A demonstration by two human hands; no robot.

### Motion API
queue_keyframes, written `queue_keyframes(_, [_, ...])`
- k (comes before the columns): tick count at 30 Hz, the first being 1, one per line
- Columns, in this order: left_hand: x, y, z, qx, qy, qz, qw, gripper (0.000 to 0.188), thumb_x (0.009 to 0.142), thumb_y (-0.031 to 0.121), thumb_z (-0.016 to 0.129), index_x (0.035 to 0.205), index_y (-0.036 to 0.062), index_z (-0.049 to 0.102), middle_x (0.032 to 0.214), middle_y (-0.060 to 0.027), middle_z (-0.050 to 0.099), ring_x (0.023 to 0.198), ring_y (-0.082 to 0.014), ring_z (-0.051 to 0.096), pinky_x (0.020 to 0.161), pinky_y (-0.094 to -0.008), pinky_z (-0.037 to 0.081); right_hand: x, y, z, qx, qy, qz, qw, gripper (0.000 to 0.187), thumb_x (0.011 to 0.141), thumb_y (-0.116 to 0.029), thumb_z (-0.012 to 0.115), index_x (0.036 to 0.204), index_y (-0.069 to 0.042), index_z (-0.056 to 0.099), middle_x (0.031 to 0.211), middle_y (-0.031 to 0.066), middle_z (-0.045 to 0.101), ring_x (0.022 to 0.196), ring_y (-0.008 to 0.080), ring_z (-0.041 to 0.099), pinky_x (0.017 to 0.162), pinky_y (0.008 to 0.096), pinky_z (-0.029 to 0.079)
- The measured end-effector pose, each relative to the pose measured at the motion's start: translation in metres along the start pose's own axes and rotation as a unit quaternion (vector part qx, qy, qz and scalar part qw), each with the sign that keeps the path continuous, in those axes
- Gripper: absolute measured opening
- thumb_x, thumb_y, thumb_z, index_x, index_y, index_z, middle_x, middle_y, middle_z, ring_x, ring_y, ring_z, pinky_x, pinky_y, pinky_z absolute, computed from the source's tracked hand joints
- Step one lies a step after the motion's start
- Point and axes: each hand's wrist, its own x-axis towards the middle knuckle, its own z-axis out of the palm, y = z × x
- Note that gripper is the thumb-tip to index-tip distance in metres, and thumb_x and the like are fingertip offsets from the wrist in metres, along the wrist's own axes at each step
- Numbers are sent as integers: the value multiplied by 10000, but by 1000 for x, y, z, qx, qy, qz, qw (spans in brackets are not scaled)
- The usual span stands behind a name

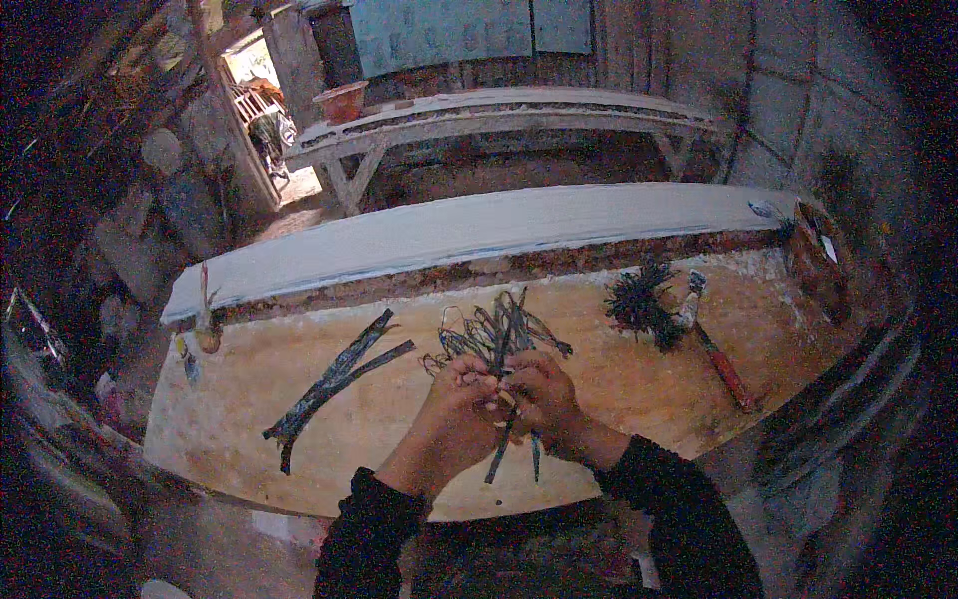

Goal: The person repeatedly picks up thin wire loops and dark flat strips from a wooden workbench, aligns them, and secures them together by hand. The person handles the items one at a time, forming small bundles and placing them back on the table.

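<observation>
My left hand point(459, 424) and my right hand point(549, 399) meet at the middle of the wooden tabletop point(389, 464). Fingers of both are pinched around thin dark strips point(502, 454), whose ends hang below the hands. Above my fingertips spreads a tangle of looped, stringy strands point(481, 329) mixed with dark strip ends. Whether the tangle and the held strips are joined is hidden by the fingers. Left of my hands lie several flat, dark strips point(334, 384) in a loose pile. To the right sits a bushy dark bundle point(642, 302) of short pieces.
A red-handled tool point(726, 371) with a pale head lies beside the bushy bundle. A long whitish board point(479, 232) runs along the table's far side. A brown basket-like container point(820, 260) stands at the right end. Behind are a long bench point(519, 120) and a reddish bowl point(341, 102).
</observation>
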Motion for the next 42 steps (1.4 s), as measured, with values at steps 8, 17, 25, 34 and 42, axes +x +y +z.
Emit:
queue_keyframes(8, [5,-3,-16,-16,-23,-44,999,290,785,-7,645,983,112,469,795,-49,599,682,-151,561,604,-336,477,7,-28,-10,383,-127,325,855,206,815,43,575,1001,-38,542,1110,86,536,909,189,591,761,289,524])
queue_keyframes(17, [23,2,-48,135,5,24,991,359,773,4,672,1058,83,467,839,-73,633,716,-155,605,605,-281,488,17,-35,-16,41,-71,32,996,157,828,0,587,976,-40,553,946,118,594,845,232,614,743,330,518])
queue_keyframes(25, [38,-6,-68,364,3,155,918,261,799,30,646,1006,62,490,856,-35,594,767,-111,584,647,-251,511,12,-26,-17,14,-88,70,994,138,820,-35,610,956,-41,585,907,127,604,790,231,618,652,343,504])
queue_keyframes(34, [32,-21,-61,425,-2,231,875,185,805,20,640,885,77,483,872,-14,547,820,-107,561,679,-264,521,11,-15,-3,189,-33,262,946,115,854,-142,624,854,-47,560,820,53,589,741,142,571,653,268,460])
queue_keyframes(42, [29,-26,-54,407,-1,266,874,350,786,-68,621,987,95,385,878,-46,552,841,-140,576,691,-283,539,20,-19,-11,329,-27,376,866,140,841,-159,654,812,-72,549,786,-12,564,723,78,530,650,233,436])
